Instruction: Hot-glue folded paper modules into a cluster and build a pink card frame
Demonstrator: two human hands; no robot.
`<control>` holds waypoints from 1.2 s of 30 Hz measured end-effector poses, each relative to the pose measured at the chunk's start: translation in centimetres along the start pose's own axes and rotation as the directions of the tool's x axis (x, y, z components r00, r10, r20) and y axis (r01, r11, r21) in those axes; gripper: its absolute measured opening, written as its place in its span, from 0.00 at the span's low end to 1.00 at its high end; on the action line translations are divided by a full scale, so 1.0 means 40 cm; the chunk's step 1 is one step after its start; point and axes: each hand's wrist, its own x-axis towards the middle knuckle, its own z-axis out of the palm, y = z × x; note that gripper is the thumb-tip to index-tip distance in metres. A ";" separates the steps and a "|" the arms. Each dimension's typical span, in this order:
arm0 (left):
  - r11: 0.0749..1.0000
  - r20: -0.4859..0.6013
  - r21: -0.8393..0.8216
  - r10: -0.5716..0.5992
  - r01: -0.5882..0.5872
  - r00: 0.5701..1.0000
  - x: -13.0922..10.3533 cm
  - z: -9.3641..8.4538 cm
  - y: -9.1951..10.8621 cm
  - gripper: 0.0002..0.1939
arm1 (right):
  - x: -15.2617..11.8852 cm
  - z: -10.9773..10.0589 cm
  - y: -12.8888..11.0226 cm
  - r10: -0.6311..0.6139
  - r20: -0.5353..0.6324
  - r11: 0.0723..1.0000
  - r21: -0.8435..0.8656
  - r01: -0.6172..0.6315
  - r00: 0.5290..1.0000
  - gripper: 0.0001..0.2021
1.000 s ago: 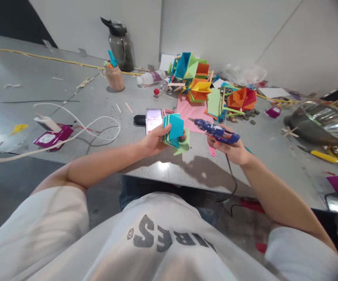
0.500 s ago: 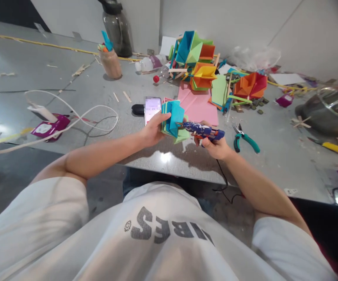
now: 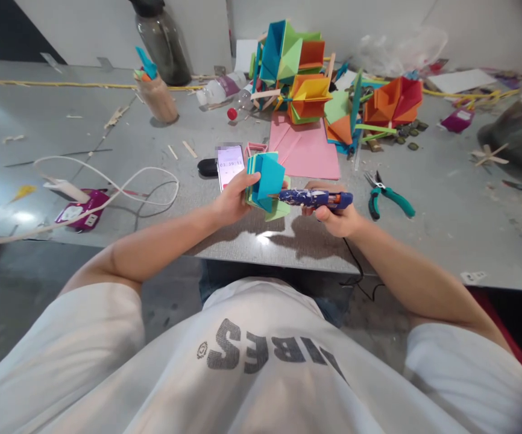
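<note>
My left hand (image 3: 234, 198) is closed around a folded paper piece (image 3: 267, 176) in blue and light green, holding it above the front of the table. In my right hand (image 3: 339, 219) is a dark blue glue gun (image 3: 310, 198), its body speckled with pale marks. The gun's nozzle points left and meets, or nearly meets, the blue face of the paper; I cannot tell if it touches. Just behind the left hand lies a lit phone (image 3: 230, 163) beside a black oval object (image 3: 208, 167). A pink sheet (image 3: 317, 154) lies beyond the glue gun.
Teal-handled pliers (image 3: 387, 198) lie to the right. Colourful folded-paper structures (image 3: 295, 66) stand at the back, near plastic bottles (image 3: 222, 88) and a jar (image 3: 157, 99). A purple power adapter (image 3: 83, 209) with a looping white cable sits left. A black cord hangs over the front edge.
The view has shifted slightly. The glue gun has turned to lie more level, its nozzle a little lower on the blue paper. Both hands keep their hold.
</note>
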 end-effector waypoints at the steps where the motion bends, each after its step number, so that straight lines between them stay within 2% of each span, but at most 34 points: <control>1: 1.000 0.002 -0.003 -0.011 0.011 1.000 -0.002 0.001 0.001 0.25 | 0.001 0.000 0.000 -0.013 0.005 1.000 -0.013 0.013 1.000 0.35; 7: 0.997 0.042 0.074 0.030 -0.033 0.999 0.003 -0.012 -0.011 0.21 | 0.002 -0.007 0.013 -0.052 0.024 0.996 -0.068 0.053 0.998 0.35; 14: 1.000 0.143 0.027 0.000 -0.004 0.990 0.020 -0.041 -0.031 0.17 | 0.004 -0.021 0.034 -0.140 -0.022 0.988 -0.076 0.138 0.990 0.32; 19: 0.998 0.194 0.061 -0.014 0.002 0.981 0.005 -0.033 -0.028 0.20 | 0.008 -0.021 0.042 -0.166 -0.113 0.984 -0.083 0.157 0.980 0.30; 25: 0.999 0.212 0.050 -0.021 0.010 0.977 -0.010 -0.016 -0.019 0.23 | 0.004 -0.032 0.049 -0.173 -0.162 0.979 -0.131 0.153 0.972 0.30; 31: 0.995 0.152 -0.051 -0.080 0.089 0.985 -0.003 -0.014 -0.011 0.23 | 0.012 -0.036 0.032 -0.256 -0.124 0.963 -0.115 0.242 0.959 0.28; 36: 0.990 0.036 -0.121 -0.071 0.075 0.997 0.005 -0.012 -0.004 0.23 | 0.013 -0.032 0.014 -0.304 0.026 0.952 -0.035 0.305 0.952 0.22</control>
